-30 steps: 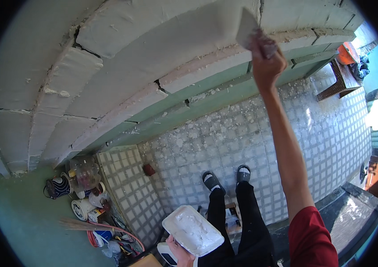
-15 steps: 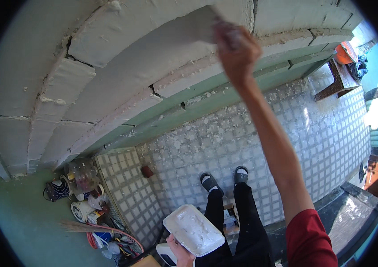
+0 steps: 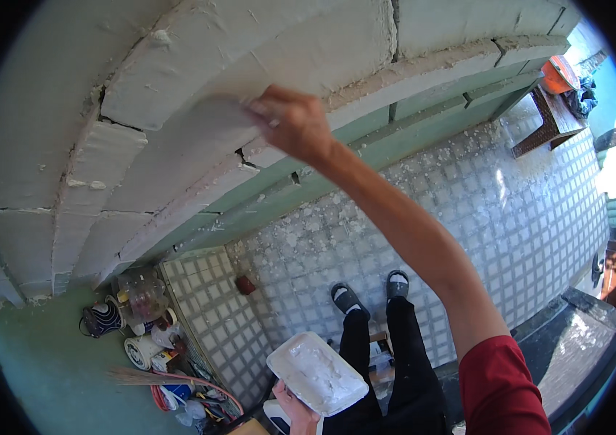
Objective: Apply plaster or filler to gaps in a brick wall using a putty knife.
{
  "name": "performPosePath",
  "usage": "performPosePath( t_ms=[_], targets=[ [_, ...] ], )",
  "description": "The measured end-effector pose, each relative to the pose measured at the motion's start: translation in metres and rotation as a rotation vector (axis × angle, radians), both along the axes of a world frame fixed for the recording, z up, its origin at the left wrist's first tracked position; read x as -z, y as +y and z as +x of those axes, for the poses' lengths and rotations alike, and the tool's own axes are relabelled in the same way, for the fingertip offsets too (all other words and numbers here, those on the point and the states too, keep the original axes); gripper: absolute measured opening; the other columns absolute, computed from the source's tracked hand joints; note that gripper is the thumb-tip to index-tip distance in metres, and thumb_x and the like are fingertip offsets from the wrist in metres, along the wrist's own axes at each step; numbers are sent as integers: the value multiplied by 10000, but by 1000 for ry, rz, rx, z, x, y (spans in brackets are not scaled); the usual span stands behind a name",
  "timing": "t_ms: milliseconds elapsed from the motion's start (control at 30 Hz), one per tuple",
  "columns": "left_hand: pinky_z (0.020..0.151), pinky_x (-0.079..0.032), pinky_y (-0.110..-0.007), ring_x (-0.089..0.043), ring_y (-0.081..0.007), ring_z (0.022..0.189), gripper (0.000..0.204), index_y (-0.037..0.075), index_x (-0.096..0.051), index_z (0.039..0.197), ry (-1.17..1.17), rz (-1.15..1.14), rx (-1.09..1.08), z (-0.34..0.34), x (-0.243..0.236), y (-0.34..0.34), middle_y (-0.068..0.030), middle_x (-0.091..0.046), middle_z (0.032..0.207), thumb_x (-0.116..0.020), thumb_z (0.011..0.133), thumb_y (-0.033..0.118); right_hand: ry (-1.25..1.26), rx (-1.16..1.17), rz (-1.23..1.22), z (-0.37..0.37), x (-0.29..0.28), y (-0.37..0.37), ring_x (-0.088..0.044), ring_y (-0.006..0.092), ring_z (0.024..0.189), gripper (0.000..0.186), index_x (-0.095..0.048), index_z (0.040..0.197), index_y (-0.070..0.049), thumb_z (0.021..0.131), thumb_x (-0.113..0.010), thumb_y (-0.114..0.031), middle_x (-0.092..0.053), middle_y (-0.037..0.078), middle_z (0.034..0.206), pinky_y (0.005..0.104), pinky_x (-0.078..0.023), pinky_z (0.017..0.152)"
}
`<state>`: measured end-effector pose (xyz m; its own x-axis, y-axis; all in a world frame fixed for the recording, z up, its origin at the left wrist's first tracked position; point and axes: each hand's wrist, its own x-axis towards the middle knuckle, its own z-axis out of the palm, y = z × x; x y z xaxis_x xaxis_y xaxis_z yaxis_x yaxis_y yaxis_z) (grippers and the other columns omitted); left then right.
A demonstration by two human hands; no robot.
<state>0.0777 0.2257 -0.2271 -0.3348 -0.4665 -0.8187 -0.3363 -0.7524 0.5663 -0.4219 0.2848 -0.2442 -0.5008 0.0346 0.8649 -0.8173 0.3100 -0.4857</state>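
My right hand (image 3: 295, 125) is raised against a wall of white blocks (image 3: 177, 87) and grips a flat trowel (image 3: 210, 119) whose blade lies pressed on the wet plaster. Down by my waist, my left hand (image 3: 295, 404) holds a white rectangular tray (image 3: 316, 373) smeared with white plaster. My two feet in dark slippers (image 3: 369, 290) stand on the tiled floor below.
A grey tiled floor (image 3: 467, 196) spattered with plaster runs along the green wall base. At lower left lie a clear plastic jug (image 3: 141, 293), rolls of tape, a broom and coiled cables (image 3: 177, 391). A wooden stool (image 3: 551, 116) with an orange object stands at upper right.
My right hand has swept the trowel leftward along the block wall, from the upper right to the middle. The left hand and tray have stayed put.
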Motion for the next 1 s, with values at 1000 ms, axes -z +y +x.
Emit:
performPosePath(
  t_ms=[1000],
  targets=[
    [893,-488,-421,-587,-280,1062,569,81,-544,1232,-19,16,-72,-2,-15,-23,-82,-610,1176,-435,865,501,-739,-456,-1355,66,-49,-78,-506,28,637,56,-687,879,-57,864,-701,-110,-636,-33,774,199,-396,549]
  ],
)
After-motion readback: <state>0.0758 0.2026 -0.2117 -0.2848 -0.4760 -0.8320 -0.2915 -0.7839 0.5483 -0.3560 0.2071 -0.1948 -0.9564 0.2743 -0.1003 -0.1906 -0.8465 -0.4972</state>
